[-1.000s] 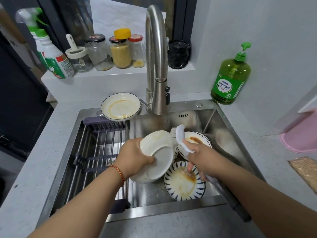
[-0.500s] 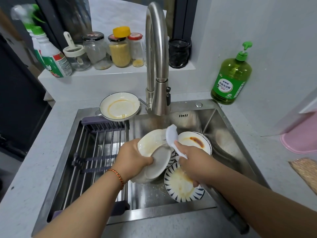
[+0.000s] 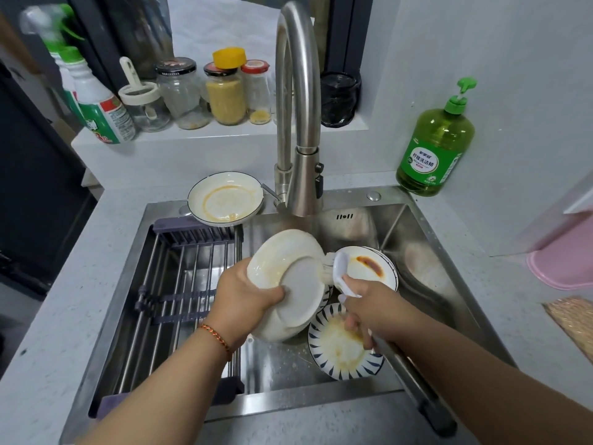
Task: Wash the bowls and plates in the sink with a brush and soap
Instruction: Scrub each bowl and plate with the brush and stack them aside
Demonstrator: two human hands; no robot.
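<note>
Left hand (image 3: 248,298) grips a white bowl (image 3: 288,284) at the middle of the sink (image 3: 426,232), thumb curled over the base, the remaining fingers hidden behind it. Bowl is tilted, underside toward the camera, yellowish residue on its outer wall.

Right hand (image 3: 369,305), at 3 o'clock of the bowl, has its fingers curled round the handle of a white brush (image 3: 340,268); bristles touch the bowl's right edge.

Below the right hand, at 5 o'clock of the bowl, lies a blue-striped plate (image 3: 340,345) with orange residue on the sink floor. At 2 o'clock of the bowl, a white plate (image 3: 372,268) with a red-brown smear tops a stack.

A soiled dish (image 3: 224,199) sits on the sink rim at 11 o'clock, beside the tap (image 3: 298,123). A drying rack (image 3: 179,284) fills the sink's left half.

Green soap bottle (image 3: 434,142) stands on the table at 2 o'clock of the sink. Jars (image 3: 224,91) and a spray bottle (image 3: 93,104) occupy the ledge behind the sink.
</note>
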